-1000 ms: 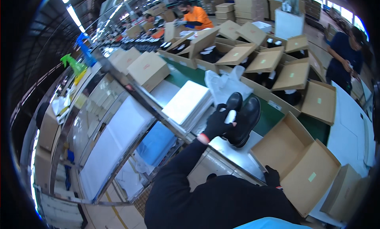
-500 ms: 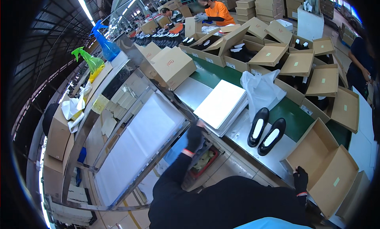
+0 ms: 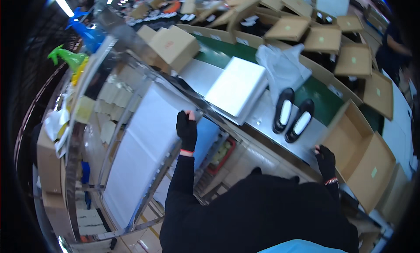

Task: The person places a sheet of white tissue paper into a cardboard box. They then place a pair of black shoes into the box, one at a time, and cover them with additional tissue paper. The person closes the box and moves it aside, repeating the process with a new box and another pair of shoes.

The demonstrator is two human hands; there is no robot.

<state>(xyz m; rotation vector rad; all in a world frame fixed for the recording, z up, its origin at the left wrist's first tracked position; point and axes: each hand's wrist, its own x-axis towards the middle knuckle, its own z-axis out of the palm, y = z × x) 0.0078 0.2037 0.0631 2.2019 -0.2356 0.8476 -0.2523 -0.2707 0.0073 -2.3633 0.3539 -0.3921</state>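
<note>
From the head view we count two hands, both in black fingerless gloves with bare fingertips and an orange band at the wrist. Our left hand (image 3: 187,129) reaches out to the top edge of the long stack of white paper sheets (image 3: 140,143) lying on the metal rack shelf to our left; its grip is curled over that edge, fingertips touching the sheets, though we cannot tell whether it has pinched one up. Our right hand (image 3: 326,160) rests on the near rim of the steel bench (image 3: 262,117), just beside the open brown cardboard box (image 3: 363,161); its grip lies loose and grasps nothing. On the bench we count two black flat shoes with white insoles (image 3: 293,115), side by side, a second, thicker pad of white sheets (image 3: 237,89) near them, and one crumpled translucent plastic bag (image 3: 282,67) behind the shoes. Beyond runs a green conveyor belt (image 3: 319,100) lined with many open cardboard boxes, too many to count surely. Far left stand two plastic spray bottles, one green (image 3: 68,58), one blue (image 3: 87,32). The rack's slanted metal rail (image 3: 192,102) crosses between the sheets and the bench.
</note>
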